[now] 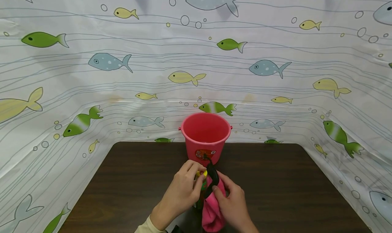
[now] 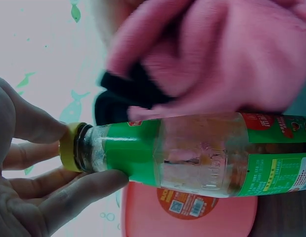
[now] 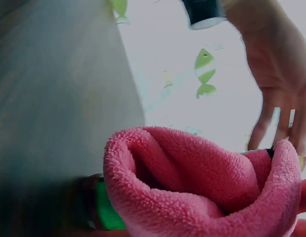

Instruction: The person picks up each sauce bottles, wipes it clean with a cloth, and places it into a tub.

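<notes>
Evidently, both hands are busy low in the head view, a little right of the bottom centre. The left hand (image 1: 182, 183) has its fingertips and thumb around the yellow cap (image 2: 68, 147) of a glass bottle (image 2: 202, 155) with green labels. In the left wrist view, the bottle runs from the cap at the centre left across to the right edge, one digit lying along its neck; in the head view, much of it is hidden behind the hand and the cloth.

The right hand (image 1: 231, 196), at the lower right of centre, grips a fluffy pink cloth (image 1: 212, 212) near its black band (image 1: 212, 174). This cloth hangs towards the bottom edge, just beside the bottle, and fills the bottom centre of the right wrist view in loose folds.

Directly above the hands, at the centre of the head view, a pink bucket (image 1: 190, 146) stands upright at the far edge of the dark wooden surface (image 1: 137, 173). A white sheet (image 1: 153, 39) printed with green, yellow and blue fish covers the upper frame and both sides. A pale sleeve (image 1: 148, 227) shows at the bottom edge.
</notes>
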Tool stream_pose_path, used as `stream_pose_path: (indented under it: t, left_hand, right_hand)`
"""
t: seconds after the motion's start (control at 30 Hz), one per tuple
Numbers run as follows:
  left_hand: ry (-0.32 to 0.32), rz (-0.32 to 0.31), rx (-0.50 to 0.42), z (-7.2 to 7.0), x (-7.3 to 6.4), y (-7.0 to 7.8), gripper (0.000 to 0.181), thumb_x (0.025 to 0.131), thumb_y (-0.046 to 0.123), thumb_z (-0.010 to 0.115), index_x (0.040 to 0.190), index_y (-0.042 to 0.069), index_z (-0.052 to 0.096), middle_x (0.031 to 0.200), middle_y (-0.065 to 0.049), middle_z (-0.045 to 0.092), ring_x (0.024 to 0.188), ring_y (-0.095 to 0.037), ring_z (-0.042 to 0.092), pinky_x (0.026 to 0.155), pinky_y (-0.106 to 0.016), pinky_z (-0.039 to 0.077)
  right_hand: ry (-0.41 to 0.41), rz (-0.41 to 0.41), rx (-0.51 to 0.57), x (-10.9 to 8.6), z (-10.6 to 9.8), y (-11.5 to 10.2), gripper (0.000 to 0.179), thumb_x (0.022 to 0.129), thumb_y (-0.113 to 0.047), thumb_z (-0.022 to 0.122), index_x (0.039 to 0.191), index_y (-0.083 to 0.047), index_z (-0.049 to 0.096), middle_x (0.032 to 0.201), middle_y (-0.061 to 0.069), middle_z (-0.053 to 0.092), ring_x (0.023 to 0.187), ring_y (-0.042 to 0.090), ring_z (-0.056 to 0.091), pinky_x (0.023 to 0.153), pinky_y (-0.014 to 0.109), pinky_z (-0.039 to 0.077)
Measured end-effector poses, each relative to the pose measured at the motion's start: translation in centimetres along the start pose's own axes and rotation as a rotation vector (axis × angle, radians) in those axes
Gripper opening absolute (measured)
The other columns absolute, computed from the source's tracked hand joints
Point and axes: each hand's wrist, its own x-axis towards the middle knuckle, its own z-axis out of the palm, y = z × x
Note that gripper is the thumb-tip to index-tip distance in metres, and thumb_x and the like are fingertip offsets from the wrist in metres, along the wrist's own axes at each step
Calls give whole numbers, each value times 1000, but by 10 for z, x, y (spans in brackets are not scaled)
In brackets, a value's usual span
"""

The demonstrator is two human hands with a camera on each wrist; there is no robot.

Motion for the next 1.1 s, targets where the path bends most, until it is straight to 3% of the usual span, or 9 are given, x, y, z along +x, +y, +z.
stream_pose_path:
  t: [0.27,0.43,0.83,0.97,1.1]
  left_hand:
    - [25,8,31,1,-1,0,17,91,2,77,105,9,71,106,-3,65,92,-11,63,78,-26,63]
    - [20,8,32,2,-1,0,15,92,5,77,106,9,71,106,-3,64,87,-13,62,72,-21,59]
    - [23,-9,47,4,2,0,14,93,9,78,106,11,73,104,-1,64,83,-8,58,69,-19,56]
    - [23,-13,35,4,2,-1,14,94,10,78,107,11,73,105,-2,63,80,-13,63,69,-20,56]
    - [20,-27,13,4,2,-1,15,94,11,79,107,13,72,108,-1,63,80,-8,62,69,-20,56]
  right_hand:
    - [58,-19,38,11,-17,-21,46,99,-8,72,144,-10,65,123,13,78,100,13,76,74,23,62]
    - [76,-26,22,14,-25,-26,46,99,-9,72,144,-11,66,125,12,78,107,20,77,77,22,61]
    - [11,-8,59,10,-16,-16,44,98,-7,72,142,-9,67,124,14,78,103,15,77,73,22,62]
    - [-1,-2,64,8,-14,-19,46,98,-8,73,143,-13,66,129,13,76,109,18,76,77,21,61]
    - [-18,4,75,4,-10,-22,50,97,-11,75,146,-17,64,137,13,72,114,20,74,81,22,62]
